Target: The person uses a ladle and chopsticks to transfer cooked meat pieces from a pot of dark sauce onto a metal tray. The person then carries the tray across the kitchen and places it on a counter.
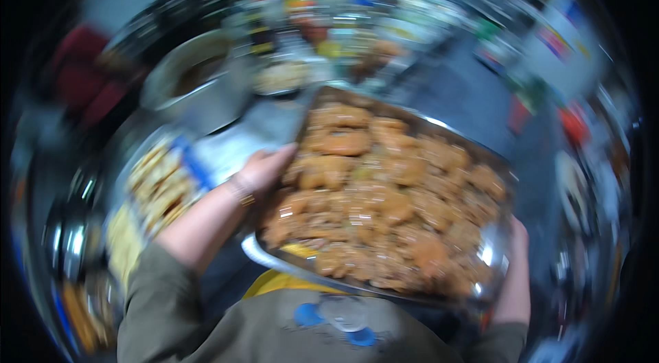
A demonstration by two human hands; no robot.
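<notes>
A large rectangular metal tray point(453, 128) is held up before my body, tilted clockwise in view. Browned, glossy pieces of food point(376, 198), perhaps meat, fill it in rows; motion blur hides their exact kind. My left hand point(270, 170) grips the tray's left side, with a bracelet at the wrist. On the opposite side, my right hand point(517, 239) holds the tray's right edge, its fingers mostly hidden behind the metal. Close to my left forearm lies a clear package of pale, sliced food point(162, 182) with a blue strip.
A big pot point(198, 82) with brown contents stands at the back left, near a bowl of pale food point(282, 76). Blurred jars and bottles point(350, 23) crowd the back. A large white container point(564, 49) stands at the far right. Stacked metal vessels point(72, 239) sit at left.
</notes>
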